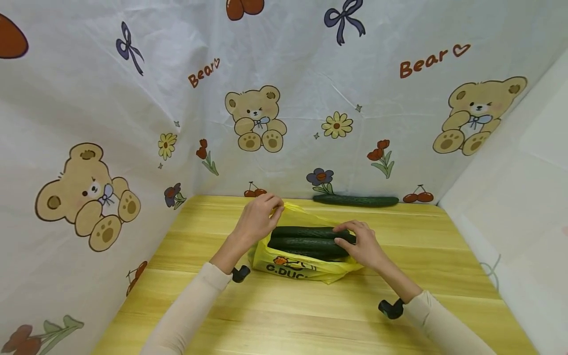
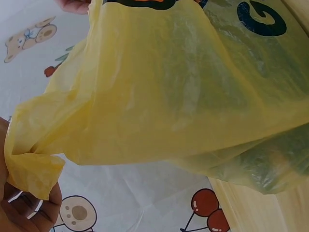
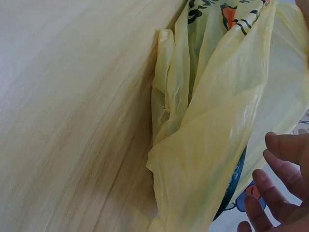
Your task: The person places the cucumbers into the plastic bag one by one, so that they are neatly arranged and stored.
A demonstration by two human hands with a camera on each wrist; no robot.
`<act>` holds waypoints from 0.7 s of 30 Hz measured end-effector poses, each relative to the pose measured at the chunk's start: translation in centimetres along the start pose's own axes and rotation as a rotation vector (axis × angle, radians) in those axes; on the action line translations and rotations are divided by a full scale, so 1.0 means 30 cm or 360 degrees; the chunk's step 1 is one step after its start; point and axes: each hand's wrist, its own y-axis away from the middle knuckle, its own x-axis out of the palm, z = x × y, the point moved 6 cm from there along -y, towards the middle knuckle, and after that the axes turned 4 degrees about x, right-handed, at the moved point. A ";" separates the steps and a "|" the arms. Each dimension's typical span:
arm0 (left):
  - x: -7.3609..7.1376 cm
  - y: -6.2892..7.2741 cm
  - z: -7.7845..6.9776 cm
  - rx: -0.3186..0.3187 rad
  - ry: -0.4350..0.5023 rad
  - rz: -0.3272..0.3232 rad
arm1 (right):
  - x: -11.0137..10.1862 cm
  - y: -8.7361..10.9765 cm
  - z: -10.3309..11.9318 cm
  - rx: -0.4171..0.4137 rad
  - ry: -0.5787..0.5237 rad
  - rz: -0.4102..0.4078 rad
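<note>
A yellow plastic bag (image 1: 319, 272) printed with a duck lies on the table with its mouth spread, and two dark green cucumbers (image 1: 306, 245) lie side by side inside it. At the bag's left corner my left hand (image 1: 257, 219) pinches the plastic; a gathered flap of bag (image 2: 36, 171) shows between thumb and fingers in the left wrist view. My right hand (image 1: 364, 246) is over the right end of the cucumbers, fingers spread and loosely bent. In the right wrist view those fingers (image 3: 275, 186) hold nothing, beside the bag's edge and a strip of cucumber (image 3: 235, 181).
Another cucumber (image 1: 355, 200) lies along the back edge of the wooden table (image 1: 284, 315). A white cloth (image 1: 301, 64) printed with bears hangs behind and to the left. A white wall (image 1: 523, 162) borders the right side.
</note>
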 end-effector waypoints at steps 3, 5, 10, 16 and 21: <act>0.001 0.002 0.004 -0.0005 -0.0006 0.0003 | -0.002 -0.005 0.004 0.0001 -0.0016 0.0014; 0.001 0.002 0.005 -0.0005 -0.0003 0.0008 | -0.004 -0.007 0.006 0.0006 -0.0026 0.0021; -0.002 0.003 0.006 -0.0012 0.0010 0.0020 | -0.009 -0.012 0.002 0.0009 -0.0033 0.0032; 0.001 0.021 0.006 -0.0081 -0.0004 0.0087 | -0.040 -0.028 -0.022 -0.0001 -0.0039 0.0020; -0.008 0.053 0.007 -0.0134 -0.0023 0.0097 | -0.091 -0.045 -0.085 0.0059 -0.0059 0.0027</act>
